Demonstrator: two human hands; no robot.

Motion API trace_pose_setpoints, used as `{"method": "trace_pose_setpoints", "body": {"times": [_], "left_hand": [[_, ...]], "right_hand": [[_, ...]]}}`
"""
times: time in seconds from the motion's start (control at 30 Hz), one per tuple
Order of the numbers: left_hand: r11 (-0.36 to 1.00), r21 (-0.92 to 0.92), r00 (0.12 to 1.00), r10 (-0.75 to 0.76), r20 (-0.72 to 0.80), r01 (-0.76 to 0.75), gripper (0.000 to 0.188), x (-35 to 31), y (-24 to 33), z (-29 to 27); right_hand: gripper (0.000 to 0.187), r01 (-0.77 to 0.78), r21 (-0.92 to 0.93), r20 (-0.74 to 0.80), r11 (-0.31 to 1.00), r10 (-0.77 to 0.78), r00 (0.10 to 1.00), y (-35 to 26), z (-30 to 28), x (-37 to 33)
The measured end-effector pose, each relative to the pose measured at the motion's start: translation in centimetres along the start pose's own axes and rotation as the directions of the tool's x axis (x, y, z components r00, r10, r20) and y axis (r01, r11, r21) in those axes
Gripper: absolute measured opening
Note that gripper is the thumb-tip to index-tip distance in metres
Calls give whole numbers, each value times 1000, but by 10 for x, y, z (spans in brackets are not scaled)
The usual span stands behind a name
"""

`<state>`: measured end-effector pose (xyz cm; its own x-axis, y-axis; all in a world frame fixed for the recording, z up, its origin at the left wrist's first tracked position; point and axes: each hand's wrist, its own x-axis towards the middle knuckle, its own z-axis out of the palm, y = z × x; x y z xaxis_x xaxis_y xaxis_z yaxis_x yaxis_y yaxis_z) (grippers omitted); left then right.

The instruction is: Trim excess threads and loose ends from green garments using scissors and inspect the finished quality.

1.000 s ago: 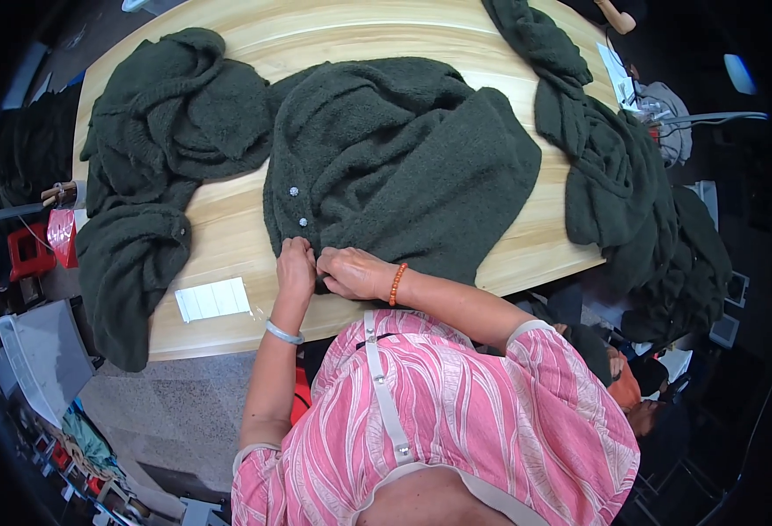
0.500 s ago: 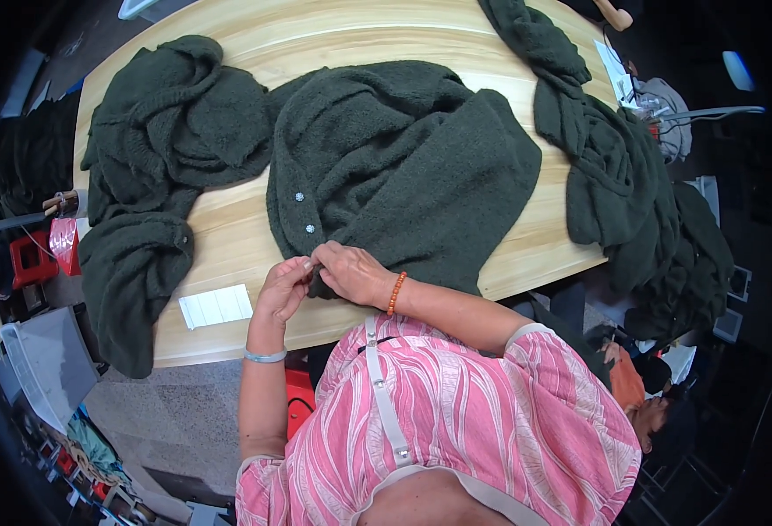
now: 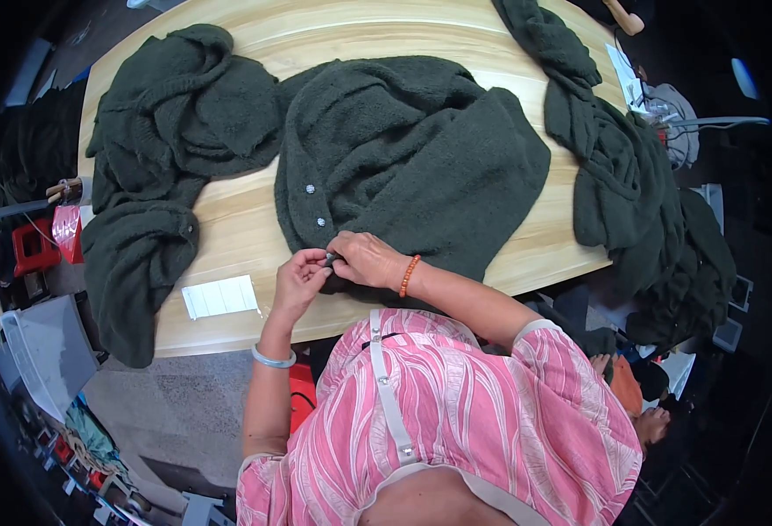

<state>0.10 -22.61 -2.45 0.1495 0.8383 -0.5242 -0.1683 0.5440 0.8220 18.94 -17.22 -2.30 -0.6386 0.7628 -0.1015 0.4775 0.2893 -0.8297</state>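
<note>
A dark green knitted cardigan [image 3: 443, 188] lies bunched across the middle of the table, its near edge pulled toward me. Two shiny round buttons, one [image 3: 310, 188] above the other [image 3: 321, 222], sit along its left front edge. Just below them my left hand [image 3: 297, 282] is closed, thumb and forefinger pinching at a small dark bit of the edge. Opposite it, my right hand [image 3: 368, 259] is closed on the same edge, its fingers curled under. The fingertips nearly meet, and they hide whether a button lies between them.
More dark green knitwear [image 3: 189, 110] is heaped at the left, and a further long pile [image 3: 609, 158] hangs over the right edge. A white paper sheet [image 3: 220, 298] lies by my left forearm. A grey bin [image 3: 49, 351] and red stool [image 3: 34, 248] stand left. Other people sit nearby.
My fingers have shifted at the cardigan's edge, with the left hand turned more open to view and a dark bit of fabric now showing between the fingertips. The whole view has moved slightly.
</note>
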Motion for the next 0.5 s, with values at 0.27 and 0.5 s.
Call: {"method": "trace_pose_setpoints", "body": {"times": [0.27,0.5], "left_hand": [[628,651,861,502,82,-427,8,3,-2,8],[893,394,973,229,21,-218,6,5,-12,0]], "right_hand": [[20,-35,-15,88,999,37,995,-2,-3,-6],[24,-32,37,81,999,29,996,0,-1,-6]]}}
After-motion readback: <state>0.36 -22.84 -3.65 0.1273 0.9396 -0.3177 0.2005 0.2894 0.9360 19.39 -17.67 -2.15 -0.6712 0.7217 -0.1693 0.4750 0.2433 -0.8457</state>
